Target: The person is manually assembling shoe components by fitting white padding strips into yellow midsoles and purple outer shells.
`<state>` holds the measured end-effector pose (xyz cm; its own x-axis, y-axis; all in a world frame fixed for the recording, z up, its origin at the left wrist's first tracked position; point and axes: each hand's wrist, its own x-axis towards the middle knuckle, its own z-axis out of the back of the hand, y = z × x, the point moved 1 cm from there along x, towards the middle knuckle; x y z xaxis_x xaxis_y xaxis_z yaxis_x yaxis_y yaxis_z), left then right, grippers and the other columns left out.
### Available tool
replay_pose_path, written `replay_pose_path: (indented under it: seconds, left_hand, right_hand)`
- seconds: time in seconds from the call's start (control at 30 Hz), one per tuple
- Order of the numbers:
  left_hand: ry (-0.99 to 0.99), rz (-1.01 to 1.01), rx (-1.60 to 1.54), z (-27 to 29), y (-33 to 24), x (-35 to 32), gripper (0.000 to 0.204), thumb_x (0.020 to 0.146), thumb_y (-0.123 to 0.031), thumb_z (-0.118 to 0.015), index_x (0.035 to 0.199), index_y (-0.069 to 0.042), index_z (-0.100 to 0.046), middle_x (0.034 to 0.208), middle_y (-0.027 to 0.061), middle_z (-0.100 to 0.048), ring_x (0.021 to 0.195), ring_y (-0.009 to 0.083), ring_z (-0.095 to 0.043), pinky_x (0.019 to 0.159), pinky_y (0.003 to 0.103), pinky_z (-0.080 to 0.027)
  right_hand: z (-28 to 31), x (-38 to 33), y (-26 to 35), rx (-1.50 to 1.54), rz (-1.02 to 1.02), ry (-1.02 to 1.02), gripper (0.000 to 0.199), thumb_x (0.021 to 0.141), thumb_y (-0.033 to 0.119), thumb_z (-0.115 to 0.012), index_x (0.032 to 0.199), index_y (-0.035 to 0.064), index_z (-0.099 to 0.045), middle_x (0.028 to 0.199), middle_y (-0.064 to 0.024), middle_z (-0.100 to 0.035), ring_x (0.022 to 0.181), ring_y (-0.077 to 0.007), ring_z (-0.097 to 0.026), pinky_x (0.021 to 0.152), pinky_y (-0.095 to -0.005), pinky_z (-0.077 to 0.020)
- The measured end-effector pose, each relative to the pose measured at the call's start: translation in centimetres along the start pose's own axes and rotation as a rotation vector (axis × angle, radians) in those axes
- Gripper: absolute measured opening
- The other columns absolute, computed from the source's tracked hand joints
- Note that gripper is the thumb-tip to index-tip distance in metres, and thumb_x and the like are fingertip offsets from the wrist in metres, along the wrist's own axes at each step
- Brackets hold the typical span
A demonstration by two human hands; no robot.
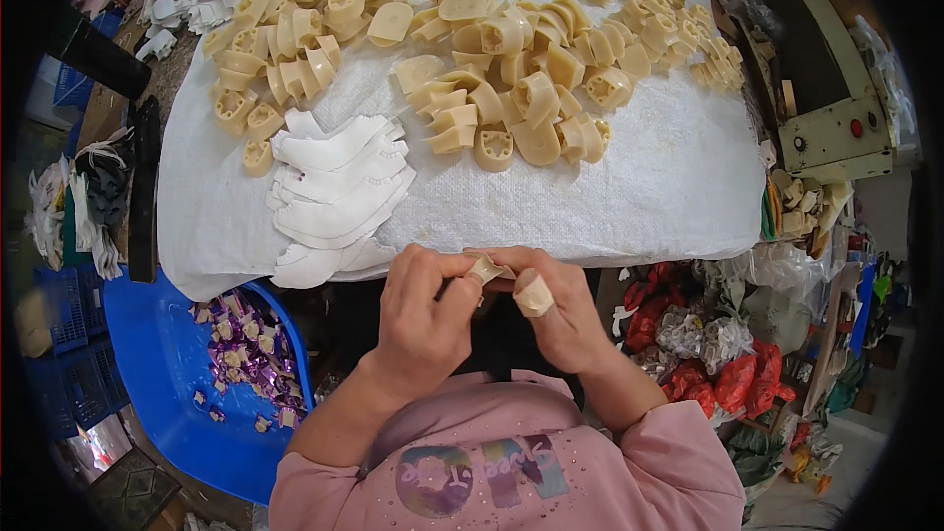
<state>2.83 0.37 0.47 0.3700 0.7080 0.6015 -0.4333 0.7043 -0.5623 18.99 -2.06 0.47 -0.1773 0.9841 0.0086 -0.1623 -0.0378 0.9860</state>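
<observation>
My left hand [425, 307] and my right hand [565, 320] meet just off the near edge of the table. Between their fingertips is a small pale beige piece [484, 268], partly hidden by the fingers, so its full shape does not show. A beige wrap [534, 297] covers the end of my right thumb. Left of centre, near the table's front edge, lies an overlapping stack of white curved cut pieces [339, 182]. Beyond it are heaps of beige moulded heel-like pieces [536, 98], some turned to show hollow, ribbed undersides.
White woven sheeting [649, 182] covers the table. A blue tub [172, 379] at lower left holds shiny purple pieces [246, 354]. More white cut pieces [211, 0] lie at the far left. Red plastic bags [733, 383] and scraps crowd the right side, below a metal machine frame [836, 138].
</observation>
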Motion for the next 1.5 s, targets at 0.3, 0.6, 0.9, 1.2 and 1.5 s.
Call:
replay_pose_path:
  seconds: [0.3, 0.6, 0.9, 1.2, 1.5]
  left_hand:
    - [-0.039, 0.025, -0.491, -0.1, 0.1, -0.8, 0.025, 0.061, 0.017, -0.062, 0.074, 0.000, -0.049, 0.088, 0.0150, -0.063, 0.082, 0.0288, -0.065, 0.066, 0.032, -0.052]
    - [-0.025, 0.176, -0.446, -0.3, 0.5, -1.2, 0.019, 0.070, 0.012, -0.066, 0.078, 0.001, -0.052, 0.089, 0.0152, -0.062, 0.074, 0.0240, -0.061, 0.062, 0.030, -0.049]
    - [-0.209, 0.690, -0.947, -1.0, -0.2, -1.2, 0.013, 0.084, -0.001, -0.066, 0.092, 0.004, -0.057, 0.102, 0.0146, -0.062, 0.087, 0.0147, -0.060, 0.076, 0.025, -0.050]
    - [-0.172, 0.680, -0.890, -0.8, -0.6, -0.4, 0.013, 0.083, -0.003, -0.067, 0.094, 0.004, -0.061, 0.101, 0.0141, -0.064, 0.084, 0.0125, -0.061, 0.073, 0.023, -0.050]
    - [-0.140, 0.340, -0.325, 0.2, -0.3, 0.0, 0.008, 0.078, -0.006, -0.072, 0.082, -0.006, -0.066, 0.113, 0.0145, -0.053, 0.114, 0.0290, -0.048, 0.087, 0.038, -0.043]
  right_hand:
    - [2.3, 2.3, -1.7, 0.622, -0.284, 0.367, 0.038, 0.077, 0.006, -0.074, 0.108, -0.0030, -0.054, 0.106, -0.0112, -0.058, 0.095, -0.0165, -0.061, 0.085, -0.0291, -0.0507]
    - [1.3, 2.7, -2.2, 0.384, -0.298, 0.270, 0.035, 0.083, 0.010, -0.069, 0.112, -0.0009, -0.053, 0.103, -0.0115, -0.062, 0.084, -0.0131, -0.062, 0.076, -0.0263, -0.0510]
    - [0.9, 2.5, -1.8, 0.150, 0.246, 0.159, 0.025, 0.089, 0.013, -0.059, 0.112, 0.0048, -0.057, 0.107, -0.0100, -0.055, 0.102, -0.0219, -0.048, 0.087, -0.0341, -0.0403]
    - [-0.3, 2.5, -0.7, 0.107, 0.247, -0.052, 0.015, 0.079, 0.003, -0.060, 0.092, 0.0059, -0.056, 0.094, -0.0082, -0.053, 0.091, -0.0260, -0.047, 0.083, -0.0352, -0.0384]
    - [0.8, 2.2, -1.1, 0.277, 0.308, 0.033, 0.021, 0.083, 0.009, -0.062, 0.103, 0.0049, -0.059, 0.098, -0.0064, -0.058, 0.100, -0.0233, -0.048, 0.091, -0.0368, -0.0371]
